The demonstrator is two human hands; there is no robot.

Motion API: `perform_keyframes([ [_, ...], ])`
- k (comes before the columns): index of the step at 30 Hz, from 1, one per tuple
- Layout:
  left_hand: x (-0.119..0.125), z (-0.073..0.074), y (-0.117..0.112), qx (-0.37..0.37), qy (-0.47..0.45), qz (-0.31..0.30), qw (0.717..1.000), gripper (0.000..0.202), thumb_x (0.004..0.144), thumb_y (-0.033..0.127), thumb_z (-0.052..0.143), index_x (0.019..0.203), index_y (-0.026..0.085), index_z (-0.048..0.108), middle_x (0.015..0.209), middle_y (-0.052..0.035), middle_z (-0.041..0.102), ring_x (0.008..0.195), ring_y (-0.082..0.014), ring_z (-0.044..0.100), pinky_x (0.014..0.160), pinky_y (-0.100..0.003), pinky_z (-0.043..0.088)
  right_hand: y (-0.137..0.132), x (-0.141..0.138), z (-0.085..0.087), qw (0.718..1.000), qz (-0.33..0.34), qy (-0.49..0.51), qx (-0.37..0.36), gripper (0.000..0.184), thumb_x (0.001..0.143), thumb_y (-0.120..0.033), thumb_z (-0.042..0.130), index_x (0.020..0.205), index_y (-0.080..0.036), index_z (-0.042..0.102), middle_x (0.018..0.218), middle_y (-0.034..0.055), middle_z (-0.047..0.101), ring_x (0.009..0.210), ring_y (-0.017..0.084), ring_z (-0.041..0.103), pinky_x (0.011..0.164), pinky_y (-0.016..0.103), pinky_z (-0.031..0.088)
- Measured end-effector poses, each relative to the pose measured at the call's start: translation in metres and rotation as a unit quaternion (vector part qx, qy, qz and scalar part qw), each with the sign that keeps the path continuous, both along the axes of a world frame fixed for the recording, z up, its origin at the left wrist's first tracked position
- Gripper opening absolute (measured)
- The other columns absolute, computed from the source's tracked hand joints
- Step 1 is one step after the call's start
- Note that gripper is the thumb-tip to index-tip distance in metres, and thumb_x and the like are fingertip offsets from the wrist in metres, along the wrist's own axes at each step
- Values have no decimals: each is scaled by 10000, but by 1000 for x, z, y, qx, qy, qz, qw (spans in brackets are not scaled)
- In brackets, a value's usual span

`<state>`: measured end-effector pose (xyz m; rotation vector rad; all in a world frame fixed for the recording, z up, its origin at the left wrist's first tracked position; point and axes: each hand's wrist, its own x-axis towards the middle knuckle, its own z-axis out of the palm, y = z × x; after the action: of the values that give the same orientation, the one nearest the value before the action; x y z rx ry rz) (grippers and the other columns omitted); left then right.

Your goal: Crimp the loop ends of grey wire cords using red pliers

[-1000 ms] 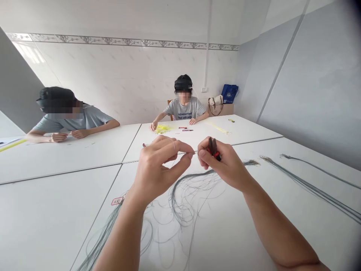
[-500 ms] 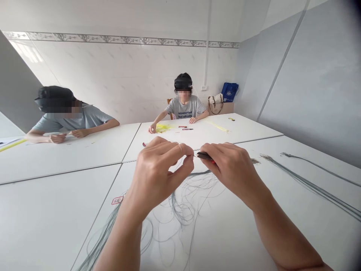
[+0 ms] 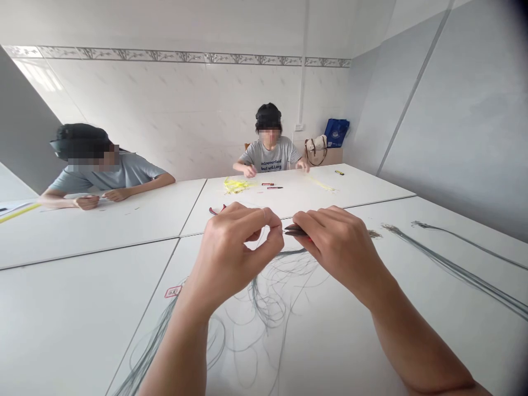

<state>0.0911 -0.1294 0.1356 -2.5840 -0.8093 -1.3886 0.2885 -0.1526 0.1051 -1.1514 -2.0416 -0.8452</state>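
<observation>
My left hand [image 3: 235, 256] pinches a thin grey wire between thumb and fingertips. My right hand [image 3: 334, 247] is closed around small pliers [image 3: 295, 231] with dark jaws, their red grip mostly hidden by my fingers. The jaws lie a few centimetres from my left fingertips, level with them. Under both hands, loose grey wires [image 3: 268, 300] curl in a tangled heap on the white table [image 3: 82, 297]. A long bundle of the same wire [image 3: 152, 341] runs beneath my left forearm.
More grey wire bundles [image 3: 457, 269] lie to the right. Across the joined tables, a co-worker [image 3: 270, 157] sits behind yellow strands [image 3: 237, 185] and small tools. Another co-worker [image 3: 107, 179] leans over the table at left. A blue bag [image 3: 336, 132] stands by the far wall.
The pliers have turned from upright to nearly flat, and my right fingers now cover them. My hands have come closer together. The far co-worker's hands have moved off the yellow strands.
</observation>
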Motion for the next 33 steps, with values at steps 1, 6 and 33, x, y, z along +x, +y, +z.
perform_keyframes([
  [1, 0, 0, 0, -7, 0, 1, 1000, 180, 882, 120, 596, 735, 219, 627, 565, 60, 455, 578, -97, 438, 593, -242, 415, 0, 0, 0, 1000, 0, 1, -3, 200, 1007, -159, 526, 811, -189, 555, 608, -22, 552, 547, 117, 420, 600, 302, 289],
  [6, -1, -2, 0, -18, 1, -6, 1000, 182, 894, 129, 594, 745, 225, 636, 558, 60, 437, 587, -102, 452, 632, -251, 442, 0, 0, -1, 1000, 5, 7, -13, 202, 1011, -174, 525, 811, -190, 550, 603, -26, 534, 543, 117, 399, 597, 294, 287],
  [33, -5, 0, 1, -38, 28, 3, 999, 173, 940, 179, 580, 801, 234, 668, 544, 65, 379, 533, -99, 390, 573, -248, 391, 2, 2, -2, 999, 20, 23, -25, 258, 1012, -230, 546, 760, -188, 513, 542, -47, 467, 488, 95, 369, 525, 269, 255],
])
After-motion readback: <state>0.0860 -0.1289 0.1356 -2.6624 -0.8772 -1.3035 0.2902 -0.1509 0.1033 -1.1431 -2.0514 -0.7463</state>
